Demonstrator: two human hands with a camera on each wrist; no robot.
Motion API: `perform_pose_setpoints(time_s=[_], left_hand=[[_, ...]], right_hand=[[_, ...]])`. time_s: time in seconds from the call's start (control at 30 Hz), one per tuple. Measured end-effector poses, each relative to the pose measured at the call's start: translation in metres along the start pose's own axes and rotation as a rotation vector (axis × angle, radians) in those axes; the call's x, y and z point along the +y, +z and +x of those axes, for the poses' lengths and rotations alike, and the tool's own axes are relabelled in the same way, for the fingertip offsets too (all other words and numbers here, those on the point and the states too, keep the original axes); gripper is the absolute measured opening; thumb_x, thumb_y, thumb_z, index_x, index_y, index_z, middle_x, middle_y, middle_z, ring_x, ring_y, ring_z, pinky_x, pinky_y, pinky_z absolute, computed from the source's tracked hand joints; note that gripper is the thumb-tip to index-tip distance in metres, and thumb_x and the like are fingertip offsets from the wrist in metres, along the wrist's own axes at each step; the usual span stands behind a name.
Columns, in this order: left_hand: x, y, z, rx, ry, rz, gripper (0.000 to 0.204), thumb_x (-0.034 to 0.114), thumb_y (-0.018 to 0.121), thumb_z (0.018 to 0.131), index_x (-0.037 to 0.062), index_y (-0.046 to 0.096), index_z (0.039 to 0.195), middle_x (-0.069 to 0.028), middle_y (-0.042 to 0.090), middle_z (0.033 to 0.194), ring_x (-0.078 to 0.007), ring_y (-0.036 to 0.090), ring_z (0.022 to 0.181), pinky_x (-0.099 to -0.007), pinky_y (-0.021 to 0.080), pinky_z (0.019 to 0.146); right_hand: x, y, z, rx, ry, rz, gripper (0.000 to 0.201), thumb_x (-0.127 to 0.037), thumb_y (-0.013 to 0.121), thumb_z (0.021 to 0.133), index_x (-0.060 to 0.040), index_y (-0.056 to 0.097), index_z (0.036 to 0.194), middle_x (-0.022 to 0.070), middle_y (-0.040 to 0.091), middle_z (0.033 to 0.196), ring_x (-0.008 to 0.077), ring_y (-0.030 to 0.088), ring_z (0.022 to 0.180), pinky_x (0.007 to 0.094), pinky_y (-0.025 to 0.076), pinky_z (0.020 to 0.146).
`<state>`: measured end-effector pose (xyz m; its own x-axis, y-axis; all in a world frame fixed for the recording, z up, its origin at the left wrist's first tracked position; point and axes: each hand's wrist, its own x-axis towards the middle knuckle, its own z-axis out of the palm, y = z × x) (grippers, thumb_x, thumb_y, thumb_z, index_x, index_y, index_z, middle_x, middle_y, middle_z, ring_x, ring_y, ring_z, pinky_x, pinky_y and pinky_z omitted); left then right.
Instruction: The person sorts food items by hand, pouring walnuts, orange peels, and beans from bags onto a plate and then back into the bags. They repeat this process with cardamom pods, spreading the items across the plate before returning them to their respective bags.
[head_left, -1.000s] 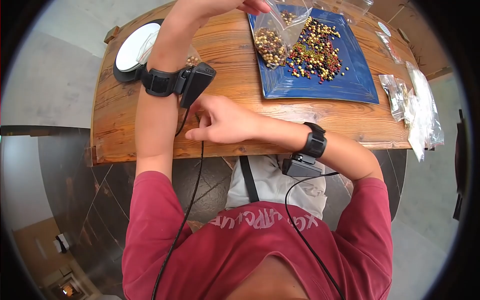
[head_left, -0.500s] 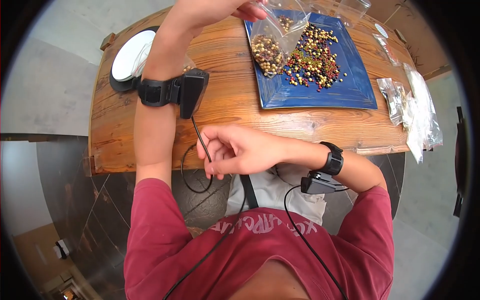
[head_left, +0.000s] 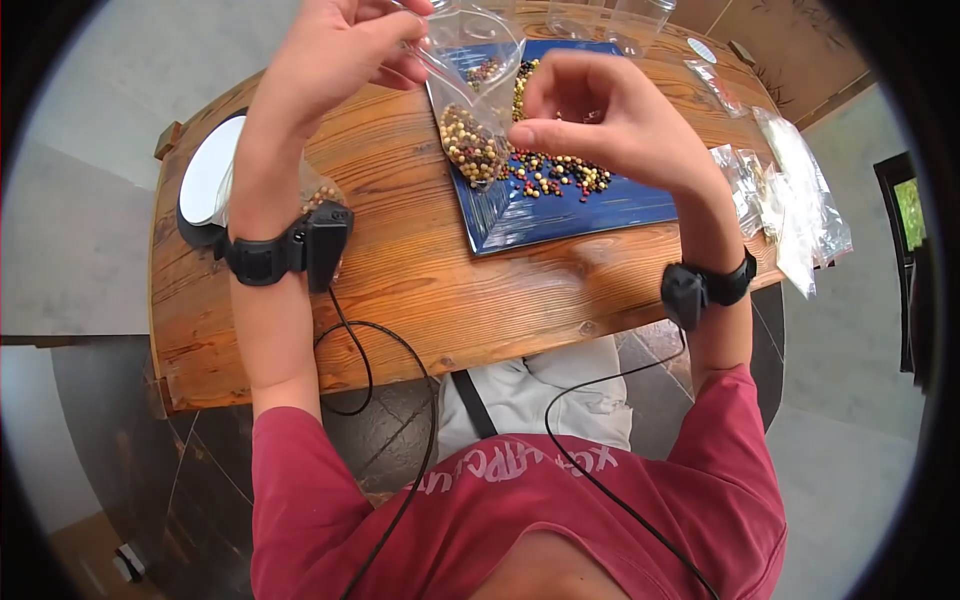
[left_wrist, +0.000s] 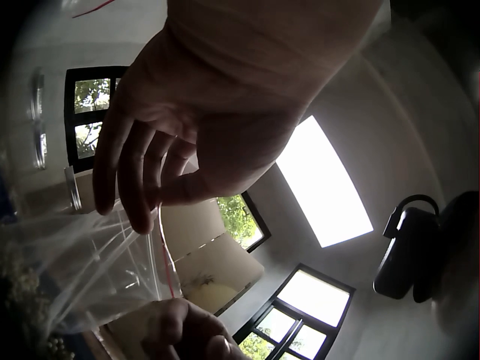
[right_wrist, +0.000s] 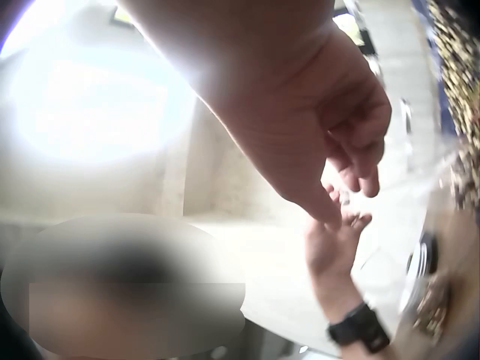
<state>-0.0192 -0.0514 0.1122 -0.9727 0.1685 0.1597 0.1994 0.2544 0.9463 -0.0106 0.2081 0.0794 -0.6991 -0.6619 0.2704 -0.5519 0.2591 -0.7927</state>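
My left hand (head_left: 355,50) pinches the top edge of a clear zip bag (head_left: 478,120) by its left side. The bag hangs upright over the left part of a blue square plate (head_left: 560,222), its mouth spread, with mixed peppercorns (head_left: 472,150) gathered at the bottom. In the left wrist view the bag's red zip line (left_wrist: 166,259) runs down from the fingers. My right hand (head_left: 625,120) is just right of the bag, fingers loosely bent and thumb pointing toward it, holding nothing. Loose peppercorns (head_left: 565,175) lie on the plate, partly hidden behind this hand.
A round white-topped disc (head_left: 210,175) sits at the left of the wooden table (head_left: 390,290), beside another bag of peppercorns (head_left: 322,192). Clear jars (head_left: 640,22) stand at the back. Several plastic packets (head_left: 800,200) lie at the right edge. A black cord (head_left: 420,370) loops over the front edge.
My right hand has risen from the table's front edge, away from the cord, to beside the bag. The left hand still holds the bag, whose mouth now looks wider.
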Motion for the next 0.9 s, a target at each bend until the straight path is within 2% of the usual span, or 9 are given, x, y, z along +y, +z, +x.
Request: perform_pose_setpoints(time_s=[0.07,0.17,0.27,0.4,0.47,0.53,0.7,0.83,0.9], left_hand=[[0.0,0.007,0.002,-0.006,0.027,-0.021,0.008,0.002,0.062,0.097,0.003,0.061,0.104,-0.0052,0.069,0.082,-0.0129,0.069,0.068,-0.0268,0.059,0.061],[-0.001,0.015,0.003,-0.007,0.081,-0.054,0.006,0.001,0.061,0.097,0.0025,0.062,0.103,-0.0051,0.068,0.083,-0.013,0.069,0.072,-0.0267,0.059,0.063],[-0.003,0.014,0.007,0.051,0.191,-0.094,0.005,0.0,0.06,0.097,0.0024,0.062,0.101,-0.0052,0.068,0.084,-0.0133,0.069,0.075,-0.0272,0.059,0.064],[0.013,-0.004,-0.005,0.166,0.318,-0.128,0.006,0.0,0.059,0.096,0.0026,0.062,0.1,-0.0063,0.068,0.086,-0.0136,0.068,0.073,-0.028,0.059,0.064],[0.024,-0.01,-0.023,0.252,0.217,-0.014,0.01,0.004,0.062,0.096,0.0038,0.063,0.105,-0.0043,0.069,0.088,-0.0115,0.066,0.074,-0.027,0.058,0.067],[0.027,-0.028,-0.03,0.315,0.174,0.217,0.022,0.014,0.07,0.095,0.008,0.067,0.116,-0.0011,0.07,0.095,-0.0101,0.068,0.084,-0.0269,0.057,0.069],[0.04,-0.046,-0.055,0.185,0.039,0.509,0.012,0.005,0.067,0.09,0.0038,0.066,0.103,-0.0027,0.069,0.084,-0.0101,0.067,0.076,-0.0261,0.053,0.063],[0.018,-0.086,-0.056,-0.013,-0.166,0.718,0.013,0.004,0.067,0.086,0.0036,0.065,0.099,-0.0032,0.068,0.077,-0.0101,0.062,0.07,-0.0266,0.049,0.063],[0.022,-0.095,-0.066,0.036,-0.234,0.723,0.014,0.004,0.067,0.086,0.0032,0.064,0.1,-0.0035,0.067,0.074,-0.0105,0.06,0.068,-0.0265,0.048,0.062]], right_hand=[[-0.004,0.007,0.005,0.192,-0.064,-0.264,0.044,-0.04,0.085,0.086,-0.0024,0.064,0.097,0.0019,0.067,0.079,0.0079,0.062,0.068,0.0245,0.047,0.059],[0.005,0.027,0.025,0.291,0.021,-0.509,0.048,-0.044,0.084,0.085,-0.0013,0.065,0.096,0.0047,0.066,0.075,0.0104,0.063,0.066,0.0271,0.049,0.059],[0.02,0.03,0.042,0.297,0.074,-0.295,0.047,-0.046,0.082,0.086,-0.0019,0.066,0.092,0.0065,0.065,0.07,0.0107,0.063,0.063,0.0283,0.049,0.057],[-0.007,0.04,0.056,0.347,-0.148,-0.075,0.024,-0.025,0.075,0.092,-0.0056,0.061,0.087,-0.0007,0.055,0.063,0.0107,0.053,0.057,0.0303,0.044,0.051],[-0.006,0.045,0.061,0.28,-0.214,-0.029,0.025,-0.027,0.072,0.093,-0.0042,0.062,0.089,0.0011,0.056,0.065,0.0127,0.053,0.057,0.0324,0.045,0.051],[-0.009,0.054,0.073,0.199,-0.073,0.017,0.035,-0.034,0.082,0.088,-0.0027,0.065,0.089,0.0019,0.062,0.067,0.0085,0.059,0.062,0.0284,0.048,0.056],[0.01,0.105,0.089,0.261,-0.174,0.026,0.034,-0.032,0.084,0.085,-0.0031,0.067,0.091,0.0076,0.07,0.081,0.0159,0.064,0.074,0.0335,0.053,0.069],[0.01,0.12,0.071,-0.016,-0.129,0.101,0.038,-0.033,0.083,0.086,-0.0037,0.069,0.107,0.0107,0.074,0.1,0.0218,0.072,0.095,0.0359,0.057,0.084],[0.015,0.115,0.058,-0.102,-0.148,0.227,0.041,-0.032,0.082,0.087,-0.0037,0.069,0.113,0.0115,0.074,0.108,0.0218,0.071,0.105,0.0361,0.057,0.091]])
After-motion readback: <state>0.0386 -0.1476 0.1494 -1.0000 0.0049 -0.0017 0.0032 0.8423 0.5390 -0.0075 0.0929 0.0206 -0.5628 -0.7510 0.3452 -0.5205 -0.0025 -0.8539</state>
